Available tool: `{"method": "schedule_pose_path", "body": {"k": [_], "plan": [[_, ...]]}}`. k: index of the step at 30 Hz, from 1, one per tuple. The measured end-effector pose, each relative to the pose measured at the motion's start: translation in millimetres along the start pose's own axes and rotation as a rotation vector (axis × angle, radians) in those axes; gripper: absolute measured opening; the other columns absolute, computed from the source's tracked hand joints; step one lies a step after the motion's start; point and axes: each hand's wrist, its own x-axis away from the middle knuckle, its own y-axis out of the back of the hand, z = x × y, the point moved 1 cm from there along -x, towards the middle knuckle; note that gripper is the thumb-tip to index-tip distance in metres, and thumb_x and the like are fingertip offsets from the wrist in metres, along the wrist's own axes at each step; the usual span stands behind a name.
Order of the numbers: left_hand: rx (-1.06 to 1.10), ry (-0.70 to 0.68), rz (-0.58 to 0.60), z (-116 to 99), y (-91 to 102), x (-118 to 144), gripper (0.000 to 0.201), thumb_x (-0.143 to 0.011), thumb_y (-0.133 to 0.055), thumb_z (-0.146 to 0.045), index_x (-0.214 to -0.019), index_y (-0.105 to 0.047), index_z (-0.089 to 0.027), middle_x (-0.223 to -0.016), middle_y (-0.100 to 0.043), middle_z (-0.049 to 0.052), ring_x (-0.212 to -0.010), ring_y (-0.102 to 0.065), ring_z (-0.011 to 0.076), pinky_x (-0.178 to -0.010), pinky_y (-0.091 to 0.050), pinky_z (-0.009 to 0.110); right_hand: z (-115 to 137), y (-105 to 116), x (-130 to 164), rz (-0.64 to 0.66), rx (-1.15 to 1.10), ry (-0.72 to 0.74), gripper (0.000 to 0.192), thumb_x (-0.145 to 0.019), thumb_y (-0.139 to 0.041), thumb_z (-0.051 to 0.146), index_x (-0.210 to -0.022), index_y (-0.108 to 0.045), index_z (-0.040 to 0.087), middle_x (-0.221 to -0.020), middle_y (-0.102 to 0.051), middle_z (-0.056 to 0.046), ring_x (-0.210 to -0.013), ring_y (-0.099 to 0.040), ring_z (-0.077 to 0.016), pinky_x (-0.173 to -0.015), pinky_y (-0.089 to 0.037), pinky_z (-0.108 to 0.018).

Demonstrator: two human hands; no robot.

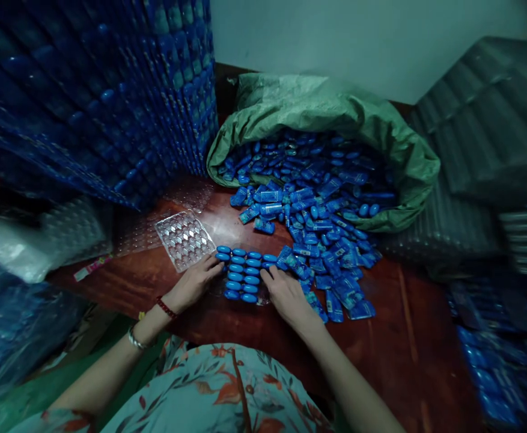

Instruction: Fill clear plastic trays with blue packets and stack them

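A clear blister tray (244, 278), filled in rows with blue oval pieces, is seen lying flat on the red-brown table (393, 337), directly between the two hands. The left hand (194, 282) is laid against the tray's left edge, fingers loosely spread and extended, fingertips (216, 263) touching the outermost blue pieces; nothing is gripped. The right hand (287, 294) is rested at the tray's right edge, fingers likewise open and flat, tips touching the nearest row; nothing is closed upon. A red bracelet (166, 308) and a silver bangle (136, 340) are worn on the left wrist. Just beyond the left hand, an empty clear tray (184, 239) is lying tilted on the table, close to the filled one. Just beyond and outward of the right hand, a loose heap of blue wrapped pieces (326, 252) is spread over the table, touching the filled tray's far right corner. Further out past that heap, a green sack (335, 111) is slumped open, more blue pieces spilling from its mouth. Well beyond the left hand, a tall stack of filled blue trays (110, 90) is leaned upright. Outward of the left forearm, crumpled clear plastic (29, 240) is noted, blurred. A floral garment (218, 391) is seen at the near edge.
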Motion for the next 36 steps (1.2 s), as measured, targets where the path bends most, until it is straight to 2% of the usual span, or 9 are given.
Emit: {"method": "schedule_pose_path", "body": {"k": [4, 7, 9, 11, 15, 20, 29, 32, 36], "plan": [[0.006, 0.038, -0.049, -1, -8.7, 22, 0.034, -0.091, -0.038, -0.012, -0.120, -0.053, -0.020, -0.123, -0.055, 0.011, -0.114, -0.049, 0.0221, -0.093, -0.048, 0.039, 9, -14, 8, -0.182, -0.067, -0.012, 0.027, -0.089, -0.046, 0.016, -0.113, -0.057, 0.019, -0.097, -0.061, -0.009, -0.080, -0.061, -0.0186, -0.067, -0.048, -0.028], [-0.008, 0.075, -0.094, 0, -12.3, 49, 0.040, -0.091, -0.037, -0.014, -0.128, -0.048, -0.023, -0.124, -0.055, 0.009, -0.111, -0.053, 0.0210, -0.092, -0.049, 0.038, 1, -30, 28, -0.504, -0.175, -0.053, 0.031, -0.091, -0.046, 0.027, -0.120, -0.054, 0.020, -0.100, -0.062, -0.008, -0.085, -0.060, -0.0170, -0.075, -0.048, -0.027], [-0.021, 0.117, -0.110, 2, -12.6, 66, 0.043, -0.091, -0.038, -0.015, -0.131, -0.045, -0.026, -0.120, -0.057, 0.008, -0.107, -0.056, 0.0199, -0.090, -0.050, 0.037, -19, -41, 45, -0.740, -0.185, -0.229, 0.035, -0.091, -0.047, 0.030, -0.124, -0.052, 0.021, -0.108, -0.060, -0.011, -0.098, -0.057, -0.0204, -0.084, -0.046, -0.033], [-0.024, 0.130, -0.110, 4, -11.9, 81, 0.045, -0.090, -0.040, -0.015, -0.133, -0.044, -0.029, -0.117, -0.060, 0.007, -0.103, -0.058, 0.0196, -0.089, -0.051, 0.036, -48, -55, 61, -0.838, -0.130, -0.510, 0.042, -0.089, -0.048, 0.037, -0.128, -0.050, 0.021, -0.122, -0.052, -0.016, -0.112, -0.048, -0.0296, -0.091, -0.040, -0.049], [-0.023, 0.144, -0.096, 5, -11.1, 91, 0.047, -0.088, -0.041, -0.013, -0.131, -0.047, -0.031, -0.116, -0.062, 0.007, -0.105, -0.058, 0.0217, -0.090, -0.050, 0.039, -109, -77, 64, -0.778, -0.211, -0.814, 0.056, -0.088, -0.038, 0.052, -0.135, -0.043, 0.022, -0.133, -0.038, -0.021, -0.121, -0.037, -0.0389, -0.088, -0.031, -0.068], [0.060, 0.096, -0.051, -9, -14.9, 78, 0.046, -0.087, -0.039, -0.010, -0.127, -0.053, -0.029, -0.116, -0.062, 0.007, -0.105, -0.058, 0.0202, -0.097, -0.046, 0.041, -139, -73, 19, -0.669, -0.326, -0.724, 0.064, -0.083, -0.039, 0.062, -0.134, -0.045, 0.024, -0.116, -0.048, -0.018, -0.109, -0.043, -0.0365, -0.080, -0.040, -0.061], [0.207, 0.166, -0.097, -41, -29.5, 65, 0.032, -0.090, -0.046, -0.023, -0.120, -0.057, -0.027, -0.108, -0.061, 0.008, -0.092, -0.061, 0.0179, -0.075, -0.054, 0.028, -103, -45, -69, -0.467, -0.313, -0.306, 0.054, -0.086, -0.044, 0.053, -0.135, -0.043, 0.029, -0.115, -0.046, -0.012, -0.106, -0.048, -0.0268, -0.085, -0.044, -0.043], [0.181, 0.127, -0.220, -38, -27.0, 61, 0.031, -0.089, -0.047, -0.026, -0.118, -0.059, -0.026, -0.103, -0.061, 0.009, -0.092, -0.061, 0.0193, -0.077, -0.054, 0.030, -79, -38, -96, -0.384, -0.269, -0.194, 0.054, -0.087, -0.043, 0.054, -0.136, -0.040, 0.033, -0.128, -0.042, -0.011, -0.113, -0.043, -0.0289, -0.087, -0.042, -0.046], [0.215, 0.298, -0.459, -20, -17.9, 50, 0.029, -0.090, -0.042, -0.017, -0.114, -0.058, -0.023, -0.095, -0.060, 0.006, -0.086, -0.060, 0.0152, -0.075, -0.052, 0.026, -52, -29, -120, -0.268, -0.236, -0.003, 0.050, -0.086, -0.046, 0.053, -0.133, -0.046, 0.033, -0.127, -0.045, -0.011, -0.115, -0.041, -0.0279, -0.091, -0.039, -0.044]]}}
